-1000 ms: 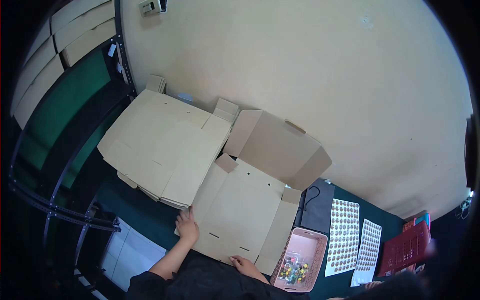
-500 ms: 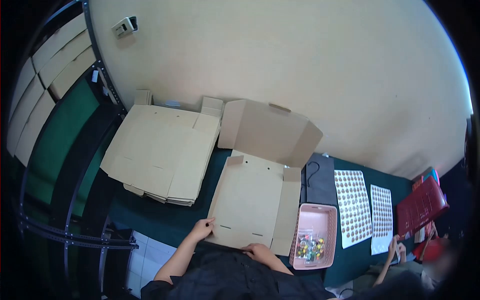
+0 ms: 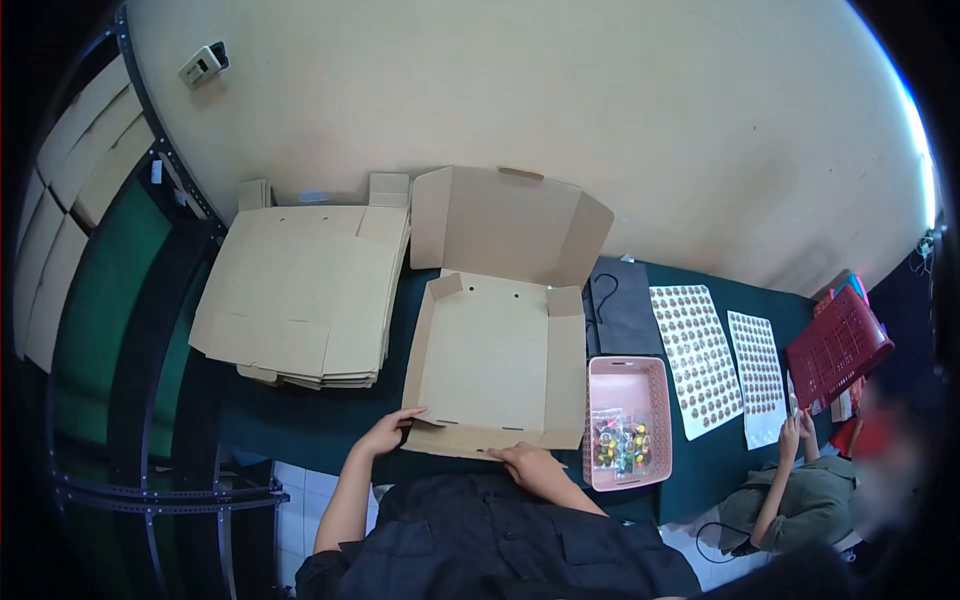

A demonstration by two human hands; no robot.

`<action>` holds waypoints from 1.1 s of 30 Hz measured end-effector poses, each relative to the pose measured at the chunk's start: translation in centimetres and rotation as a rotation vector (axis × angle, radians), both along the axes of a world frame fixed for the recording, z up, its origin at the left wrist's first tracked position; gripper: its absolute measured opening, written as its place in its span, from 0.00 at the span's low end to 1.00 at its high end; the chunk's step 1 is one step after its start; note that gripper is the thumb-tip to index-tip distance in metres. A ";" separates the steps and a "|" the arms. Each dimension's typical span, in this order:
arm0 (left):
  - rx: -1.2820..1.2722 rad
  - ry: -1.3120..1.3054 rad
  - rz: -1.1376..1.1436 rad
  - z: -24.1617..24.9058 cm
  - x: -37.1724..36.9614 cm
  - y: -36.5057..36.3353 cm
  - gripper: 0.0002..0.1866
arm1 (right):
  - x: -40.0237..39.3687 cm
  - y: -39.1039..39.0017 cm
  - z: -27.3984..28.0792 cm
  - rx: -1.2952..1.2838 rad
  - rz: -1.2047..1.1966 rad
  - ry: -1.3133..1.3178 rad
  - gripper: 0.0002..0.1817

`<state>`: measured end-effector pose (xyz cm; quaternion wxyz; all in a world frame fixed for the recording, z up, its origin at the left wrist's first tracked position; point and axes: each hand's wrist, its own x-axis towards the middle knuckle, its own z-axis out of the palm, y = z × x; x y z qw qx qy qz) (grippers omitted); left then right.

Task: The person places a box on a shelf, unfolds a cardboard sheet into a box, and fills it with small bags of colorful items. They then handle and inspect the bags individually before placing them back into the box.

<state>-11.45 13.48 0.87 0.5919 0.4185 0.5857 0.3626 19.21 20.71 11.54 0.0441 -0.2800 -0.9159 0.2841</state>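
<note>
A partly folded cardboard box (image 3: 485, 350) lies in front of me, its lid panel standing up against the wall and its side walls raised. My left hand (image 3: 386, 433) grips the front left corner, fingertips over the edge. My right hand (image 3: 527, 465) pinches the front flap (image 3: 470, 438) near its middle, with part of its fingers hidden under the cardboard. Two slots show along the crease of that flap. To the right of the box stands a pink basket (image 3: 663, 425) holding small bagged colourful items (image 3: 622, 440).
Flat cardboard boxes (image 3: 290, 290) are stacked at left beside a metal shelf (image 3: 160, 300). At right lie a dark bag (image 3: 627, 310), two sticker sheets (image 3: 697, 360) and a red basket (image 3: 838, 345). Another person's hands (image 3: 793, 435) are at work at far right.
The box's front flap now bends along its slotted crease, and the left side wall stands more upright. Both hands remain at the front edge. The camera view has shifted.
</note>
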 end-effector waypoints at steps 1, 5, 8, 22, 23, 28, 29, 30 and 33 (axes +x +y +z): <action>0.172 0.115 -0.095 0.6 0.1 -0.2 0.33 | -0.2 0.1 0.6 -0.003 -0.002 0.000 0.19; 0.247 0.458 -0.040 4.7 3.2 -0.6 0.36 | -1.0 1.0 1.5 0.125 -0.053 0.084 0.20; 0.275 0.531 0.071 2.2 3.8 -0.3 0.32 | -1.0 2.0 1.3 0.075 -0.055 0.062 0.18; 0.310 0.696 0.065 1.6 3.4 0.5 0.14 | 11.6 6.5 -7.5 -0.030 -1.012 0.258 0.15; 0.323 0.666 0.101 1.2 3.5 0.3 0.14 | 11.7 6.0 -8.3 -0.036 -0.993 0.177 0.16; 0.287 0.516 0.177 1.9 3.8 0.7 0.14 | 8.9 4.5 -11.1 -0.226 -1.146 0.402 0.17; 0.286 0.527 0.155 1.7 3.7 0.6 0.14 | 8.9 4.3 -11.6 -0.232 -1.154 0.402 0.17; 0.286 0.540 0.132 1.7 3.6 0.7 0.14 | 8.5 4.2 -11.2 -0.166 -1.125 0.400 0.17; 0.319 0.603 0.138 2.1 3.9 0.4 0.15 | 7.6 4.3 -9.9 -0.206 -1.128 0.374 0.14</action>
